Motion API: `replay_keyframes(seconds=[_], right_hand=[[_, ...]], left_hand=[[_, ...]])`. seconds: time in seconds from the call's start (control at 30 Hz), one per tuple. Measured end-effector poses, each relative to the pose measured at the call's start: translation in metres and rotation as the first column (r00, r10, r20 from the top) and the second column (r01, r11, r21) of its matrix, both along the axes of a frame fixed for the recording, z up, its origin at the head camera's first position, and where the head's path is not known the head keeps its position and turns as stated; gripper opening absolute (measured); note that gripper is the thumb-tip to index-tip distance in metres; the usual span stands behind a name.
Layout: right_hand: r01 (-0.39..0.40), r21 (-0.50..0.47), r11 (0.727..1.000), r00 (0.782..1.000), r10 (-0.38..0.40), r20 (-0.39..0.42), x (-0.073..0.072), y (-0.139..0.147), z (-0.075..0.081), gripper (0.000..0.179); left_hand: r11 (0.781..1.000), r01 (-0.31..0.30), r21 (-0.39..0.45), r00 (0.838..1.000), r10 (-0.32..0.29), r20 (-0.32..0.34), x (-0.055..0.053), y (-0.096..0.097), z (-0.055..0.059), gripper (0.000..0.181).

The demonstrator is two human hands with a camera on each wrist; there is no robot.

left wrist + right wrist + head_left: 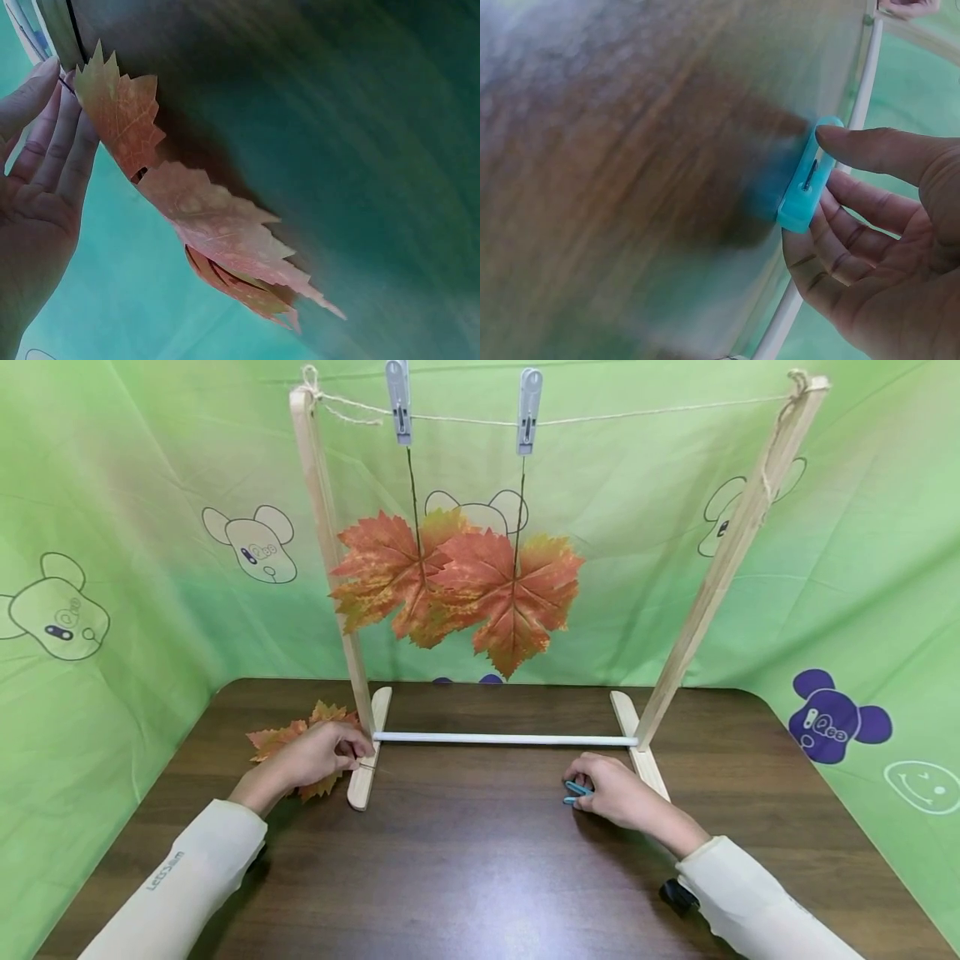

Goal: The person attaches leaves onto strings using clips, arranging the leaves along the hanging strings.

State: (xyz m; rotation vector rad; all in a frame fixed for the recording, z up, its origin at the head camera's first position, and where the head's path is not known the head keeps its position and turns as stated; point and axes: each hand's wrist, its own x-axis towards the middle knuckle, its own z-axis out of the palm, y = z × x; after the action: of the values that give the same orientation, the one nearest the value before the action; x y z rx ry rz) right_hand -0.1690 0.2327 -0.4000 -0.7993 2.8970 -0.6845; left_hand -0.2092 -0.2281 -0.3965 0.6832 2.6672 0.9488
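On the table's left side lies an orange-red artificial maple leaf (324,782), partly hidden under my left hand (325,753). That hand pinches the leaf's thin dark stem (67,85) between thumb and fingers, beside the rack's left foot (362,785). In my right hand (611,787) is a light-blue clothespin (810,176), pinched by thumb and fingers just above the tabletop. Two more maple leaves (513,593) hang by their stems from grey clothespins (528,412) on a string (637,412), overlapping each other.
The wooden rack has a left post (326,527) and a right post (723,577), with the string tied between their tops. A white rod (502,739) joins the feet low over the brown table (450,860). Green printed cloth (622,527) surrounds the table's back and sides.
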Motion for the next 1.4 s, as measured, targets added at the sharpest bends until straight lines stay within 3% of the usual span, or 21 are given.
replay_keyframes(seconds=[0.13, 0.43, 0.87, 1.4], right_hand=[[-0.003, 0.014, 1.000, 1.000, 0.003, -0.003, 0.000, -0.001, 0.000, 0.023], [-0.015, 0.002, 1.000, 1.000, 0.015, -0.021, 0.000, 0.000, 0.001, 0.021], [-0.013, -0.009, 1.000, 0.998, 0.013, -0.058, 0.001, -0.001, 0.007, 0.018], [-0.018, -0.058, 0.998, 0.999, 0.016, -0.040, 0.000, 0.003, 0.024, 0.020]], left_hand=[[1.000, 0.025, 0.004, 1.000, -0.025, 0.012, -0.002, 0.002, 0.002, 0.020], [0.998, 0.055, -0.011, 0.998, -0.056, -0.033, -0.002, 0.004, 0.006, 0.015], [0.997, 0.074, -0.035, 0.997, -0.074, -0.001, 0.001, 0.007, 0.013, 0.018], [0.992, 0.124, -0.040, 0.992, -0.123, 0.021, 0.012, 0.022, 0.033, 0.023]])
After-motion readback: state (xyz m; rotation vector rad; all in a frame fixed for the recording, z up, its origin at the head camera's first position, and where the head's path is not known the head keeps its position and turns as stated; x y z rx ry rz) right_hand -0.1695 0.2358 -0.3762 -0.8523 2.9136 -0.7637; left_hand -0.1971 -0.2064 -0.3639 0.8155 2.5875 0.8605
